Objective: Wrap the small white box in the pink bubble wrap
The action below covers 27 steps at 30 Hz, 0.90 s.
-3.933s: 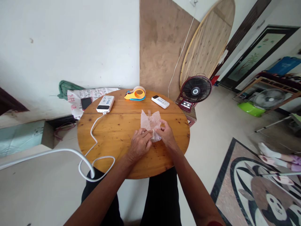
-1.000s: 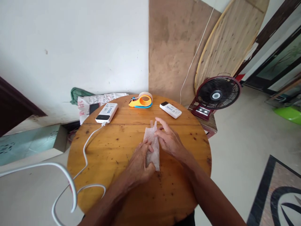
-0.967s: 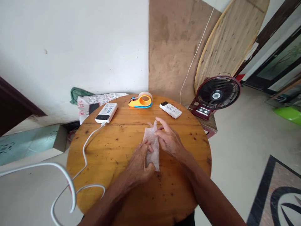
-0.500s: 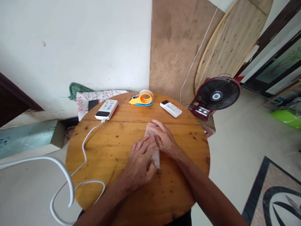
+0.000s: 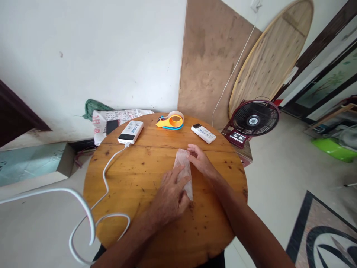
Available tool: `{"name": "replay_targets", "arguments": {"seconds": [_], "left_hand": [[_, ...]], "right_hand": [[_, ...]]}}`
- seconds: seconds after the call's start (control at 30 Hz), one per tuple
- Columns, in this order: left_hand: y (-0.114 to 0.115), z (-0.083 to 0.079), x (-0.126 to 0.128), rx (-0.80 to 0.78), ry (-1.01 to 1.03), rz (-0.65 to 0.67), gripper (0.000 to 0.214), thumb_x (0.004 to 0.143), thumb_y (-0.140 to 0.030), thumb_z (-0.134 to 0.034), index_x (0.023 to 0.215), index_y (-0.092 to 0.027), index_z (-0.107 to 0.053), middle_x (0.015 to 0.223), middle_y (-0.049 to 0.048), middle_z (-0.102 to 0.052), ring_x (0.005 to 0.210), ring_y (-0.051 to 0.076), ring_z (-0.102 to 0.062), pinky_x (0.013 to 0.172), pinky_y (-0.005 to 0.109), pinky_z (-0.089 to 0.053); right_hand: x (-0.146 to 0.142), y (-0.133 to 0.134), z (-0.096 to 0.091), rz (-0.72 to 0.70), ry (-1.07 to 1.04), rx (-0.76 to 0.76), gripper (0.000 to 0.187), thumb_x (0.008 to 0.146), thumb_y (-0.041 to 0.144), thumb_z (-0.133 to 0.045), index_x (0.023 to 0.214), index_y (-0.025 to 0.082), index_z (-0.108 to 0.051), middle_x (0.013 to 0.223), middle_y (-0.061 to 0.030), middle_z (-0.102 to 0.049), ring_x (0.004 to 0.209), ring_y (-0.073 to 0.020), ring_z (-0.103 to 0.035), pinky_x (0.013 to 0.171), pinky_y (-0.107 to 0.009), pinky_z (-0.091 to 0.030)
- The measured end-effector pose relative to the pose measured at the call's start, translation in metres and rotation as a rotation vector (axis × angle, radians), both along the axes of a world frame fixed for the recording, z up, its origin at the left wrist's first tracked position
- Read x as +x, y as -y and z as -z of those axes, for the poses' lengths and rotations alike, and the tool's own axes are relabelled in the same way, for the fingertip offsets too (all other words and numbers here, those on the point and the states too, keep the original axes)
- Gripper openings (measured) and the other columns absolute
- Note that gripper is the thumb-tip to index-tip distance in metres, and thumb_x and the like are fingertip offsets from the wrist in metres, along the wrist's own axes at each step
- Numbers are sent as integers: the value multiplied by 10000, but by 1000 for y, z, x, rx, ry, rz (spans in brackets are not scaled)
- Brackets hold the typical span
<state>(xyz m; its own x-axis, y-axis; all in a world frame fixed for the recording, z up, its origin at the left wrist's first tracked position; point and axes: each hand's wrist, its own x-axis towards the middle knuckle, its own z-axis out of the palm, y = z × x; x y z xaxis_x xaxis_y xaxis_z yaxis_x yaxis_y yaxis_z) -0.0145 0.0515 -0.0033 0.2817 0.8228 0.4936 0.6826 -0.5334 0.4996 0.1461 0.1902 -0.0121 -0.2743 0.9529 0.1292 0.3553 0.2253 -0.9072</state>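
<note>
A folded, whitish, thin sheet (image 5: pixel 182 159) that looks like tissue lies lengthwise on the round wooden table (image 5: pixel 119 186). My left hand (image 5: pixel 173 193) rests over its lower part, with the fingers stretched across it and nothing gripped. At the sheet's upper right edge is my right hand (image 5: pixel 201 160), fingers apart and slightly bent. The right thumb tip touches or hovers by that edge; which one, I cannot tell.
An orange and blue tape dispenser (image 5: pixel 170 121) stands at the table's back, between two white power banks, one left (image 5: pixel 131 132) and one right (image 5: pixel 203 133). A white cable (image 5: pixel 105 175) runs from the left one. A dark red fan (image 5: pixel 252 119) stands beyond the right edge.
My right hand has drawn back from the sheet's middle to its upper right edge, uncovering more of the sheet. The left hand stays on the sheet. The view has shifted slightly.
</note>
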Motion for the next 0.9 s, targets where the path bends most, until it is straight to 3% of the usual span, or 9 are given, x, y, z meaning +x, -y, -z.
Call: {"name": "replay_targets", "arguments": {"seconds": [0.13, 0.23, 0.33, 0.47, 0.57, 0.7, 0.8, 0.9], "left_hand": [[1, -2, 0, -10, -2, 25, 482, 691, -78, -495, 1153, -173, -591, 1396, 175, -448, 1228, 328, -482, 986, 520, -426], [1, -2, 0, -5, -3, 52, 492, 698, -61, -480, 1164, -168, -594, 1411, 176, -442, 1246, 316, -475, 998, 511, -423], [0, -2, 0, 5, -10, 81, 478, 695, -59, -474, 1144, -153, -608, 1411, 187, -449, 1246, 305, -484, 1012, 514, -418], [-1, -4, 1, -15, -20, 91, 472, 682, -62, -470, 1115, -172, -622, 1406, 169, -478, 1278, 290, -473, 1051, 520, -382], [-2, -6, 1, -28, -30, 115, 445, 673, -59, -467, 1061, -190, -641, 1400, 145, -501, 1281, 278, -482, 1067, 515, -359], [-1, -7, 2, -22, -33, 127, 444, 670, -55, -459, 1045, -202, -647, 1410, 121, -506, 1279, 261, -490, 1083, 500, -340], [-1, -7, 2, -32, -39, 126, 444, 670, -54, -457, 1040, -205, -650, 1421, 117, -497, 1279, 255, -494, 1083, 492, -342], [-1, -7, 1, -34, -42, 127, 434, 678, -55, -460, 1036, -202, -654, 1422, 125, -494, 1281, 255, -495, 1086, 490, -341]], "right_hand": [[0, -11, -10, -76, -40, -125, 506, 716, 292, -664, 1201, 216, -541, 1162, -79, -633, 1074, -200, -588, 956, -385, -455], [-2, -15, -16, -90, -80, -159, 388, 694, 309, -684, 1062, 209, -610, 1117, -60, -657, 1085, -215, -588, 988, -398, -432], [0, -15, -20, -128, -154, -152, 210, 716, 322, -649, 888, 204, -631, 1099, -47, -668, 1095, -232, -587, 996, -411, -414], [9, -11, -24, -219, -154, -77, 99, 720, 282, -623, 757, 191, -615, 1242, -56, -614, 1202, -260, -528, 1013, -418, -382], [14, -10, -25, -241, -142, -49, 165, 732, 282, -612, 878, 211, -636, 1246, -48, -614, 1222, -249, -514, 1025, -417, -375], [11, -15, -20, -190, -148, -58, 431, 727, 262, -601, 1158, 259, -577, 1204, -38, -633, 1179, -223, -544, 1015, -407, -392], [9, -18, -17, -206, -173, -52, 456, 727, 256, -581, 1182, 248, -557, 1102, -35, -654, 1026, -203, -610, 939, -381, -443], [11, -19, -18, -202, -166, 48, 375, 739, 256, -560, 1112, 226, -596, 1028, -23, -650, 963, -184, -610, 914, -357, -451]]}}
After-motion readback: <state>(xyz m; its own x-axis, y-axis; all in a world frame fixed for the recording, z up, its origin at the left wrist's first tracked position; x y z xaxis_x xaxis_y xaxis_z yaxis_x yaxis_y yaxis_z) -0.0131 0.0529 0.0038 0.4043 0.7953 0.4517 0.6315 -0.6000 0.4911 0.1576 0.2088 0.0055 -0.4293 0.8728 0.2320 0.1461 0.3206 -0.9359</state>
